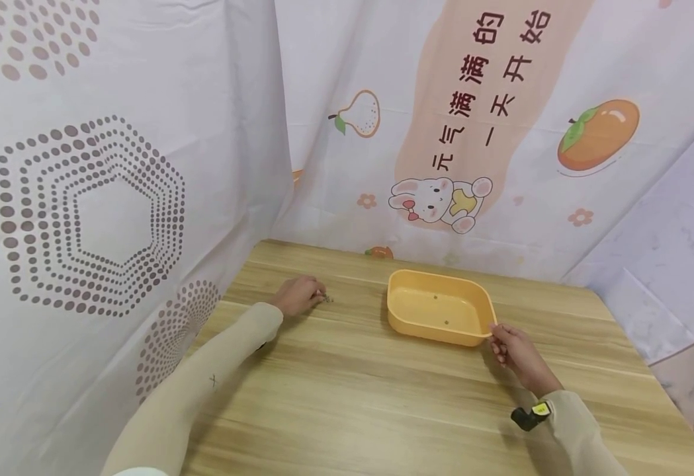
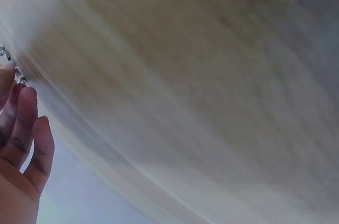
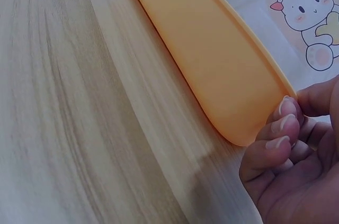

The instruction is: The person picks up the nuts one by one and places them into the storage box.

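At the far left of the table, my left hand (image 1: 299, 295) pinches a small silvery chain (image 1: 327, 299) between thumb and fingers. In the left wrist view the chain (image 2: 14, 65) shows as a short row of shiny linked pieces at the fingertips; part of it lies outside that view. My right hand (image 1: 519, 354) pinches the near right corner of a yellow-orange plastic tray (image 1: 430, 330). Thumb and forefinger grip its rim, while the other fingers curl beneath, as the right wrist view shows. The tray sits flat, with two small dark spots on its floor.
The wood-grain table (image 1: 347, 396) runs up to a printed curtain (image 1: 352, 218) at the back. Another white curtain (image 1: 204, 132) hangs along the left side. A black device with a yellow label (image 1: 541, 409) is strapped at the right wrist.
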Available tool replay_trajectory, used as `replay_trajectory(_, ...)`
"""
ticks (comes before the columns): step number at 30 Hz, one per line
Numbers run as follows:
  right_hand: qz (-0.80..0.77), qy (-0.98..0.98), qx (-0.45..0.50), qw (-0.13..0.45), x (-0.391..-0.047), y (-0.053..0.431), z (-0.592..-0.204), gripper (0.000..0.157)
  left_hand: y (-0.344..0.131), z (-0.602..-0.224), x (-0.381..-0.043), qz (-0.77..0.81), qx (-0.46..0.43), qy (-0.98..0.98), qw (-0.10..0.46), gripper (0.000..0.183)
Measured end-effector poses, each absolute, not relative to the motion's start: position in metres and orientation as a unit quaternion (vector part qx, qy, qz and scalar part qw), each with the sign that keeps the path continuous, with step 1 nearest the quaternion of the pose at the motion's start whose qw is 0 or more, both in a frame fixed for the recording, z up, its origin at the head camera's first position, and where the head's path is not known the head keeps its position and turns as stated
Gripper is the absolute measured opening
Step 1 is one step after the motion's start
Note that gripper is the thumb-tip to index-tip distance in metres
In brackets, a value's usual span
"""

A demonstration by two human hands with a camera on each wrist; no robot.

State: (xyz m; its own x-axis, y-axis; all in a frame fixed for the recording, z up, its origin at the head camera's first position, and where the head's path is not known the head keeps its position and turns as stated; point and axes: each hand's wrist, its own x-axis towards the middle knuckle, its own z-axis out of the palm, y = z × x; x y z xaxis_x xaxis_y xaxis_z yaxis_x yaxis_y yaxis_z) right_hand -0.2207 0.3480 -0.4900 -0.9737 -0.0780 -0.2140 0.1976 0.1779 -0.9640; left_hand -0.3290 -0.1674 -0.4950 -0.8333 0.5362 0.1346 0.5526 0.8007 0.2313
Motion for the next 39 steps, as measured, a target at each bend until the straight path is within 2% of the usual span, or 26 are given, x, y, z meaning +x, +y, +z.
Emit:
replay_trajectory(21,-0.633,0.766,0.04,0.106,-0.2186,0.3463,-0.4894,0.039,-0.1685,-0.4994,-0.3308,-0.128,-0.266,-0.955,0.039,0.006)
replay_trajectory(29,-0.624,0.774,0.03,0.107,-0.2183,0.3461,-0.487,0.039,-0.172,-0.4983,-0.3308,-0.123,-0.243,-0.962,0.031,0.017)
replay_trajectory(39,-0.628,0.77,0.032,0.107,-0.2194,0.3465,-0.4883,0.039,-0.1745,-0.4984,-0.3313,-0.115,-0.258,-0.958,0.043,0.012)
